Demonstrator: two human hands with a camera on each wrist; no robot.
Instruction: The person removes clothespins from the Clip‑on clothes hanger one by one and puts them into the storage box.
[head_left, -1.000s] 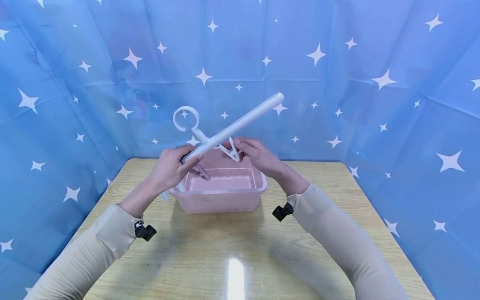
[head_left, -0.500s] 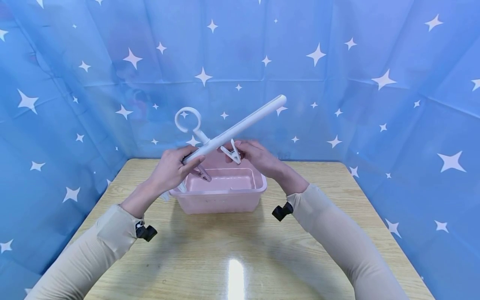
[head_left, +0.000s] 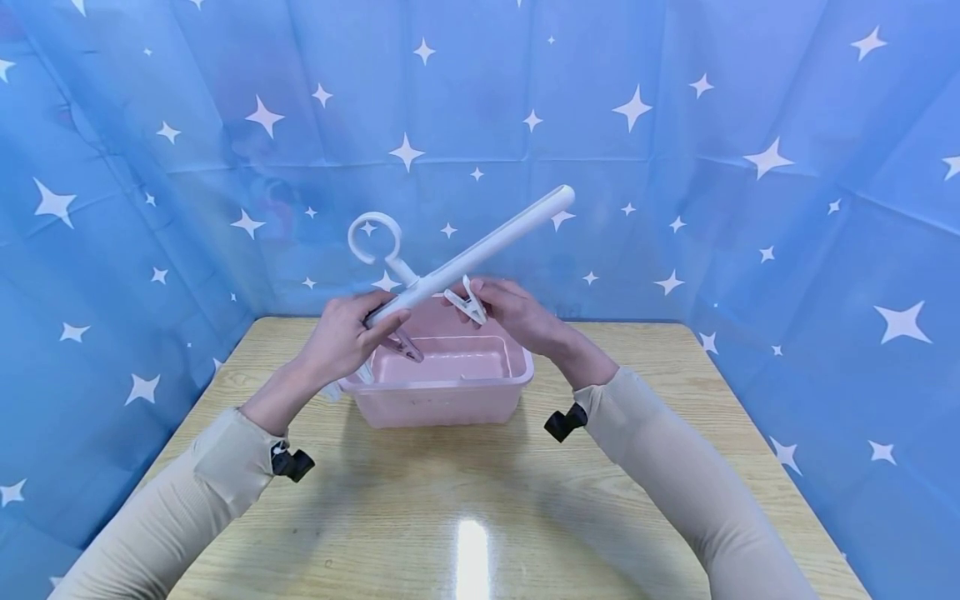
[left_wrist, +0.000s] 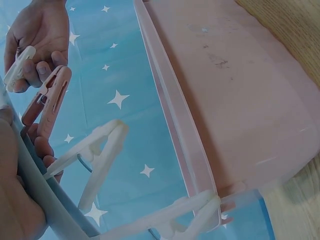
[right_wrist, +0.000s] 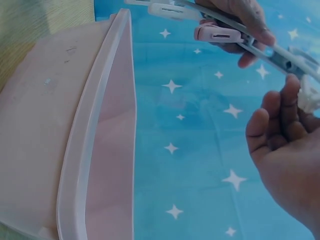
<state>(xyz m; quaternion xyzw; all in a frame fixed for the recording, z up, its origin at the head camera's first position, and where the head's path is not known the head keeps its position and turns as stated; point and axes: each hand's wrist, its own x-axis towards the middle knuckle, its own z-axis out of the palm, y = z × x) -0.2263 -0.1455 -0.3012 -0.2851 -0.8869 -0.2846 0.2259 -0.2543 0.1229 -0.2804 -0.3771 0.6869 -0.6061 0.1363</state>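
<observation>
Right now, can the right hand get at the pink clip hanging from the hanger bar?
Probably yes: the pink clip hangs over the pink bin beside the left hand, with open air between. But the right hand already pinches a white clip.

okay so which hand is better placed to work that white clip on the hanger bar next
The right hand, probably. It already pinches the white clip under the hanger bar, above the pink bin. The left hand grips the bar's lower end, steadying it.
</observation>
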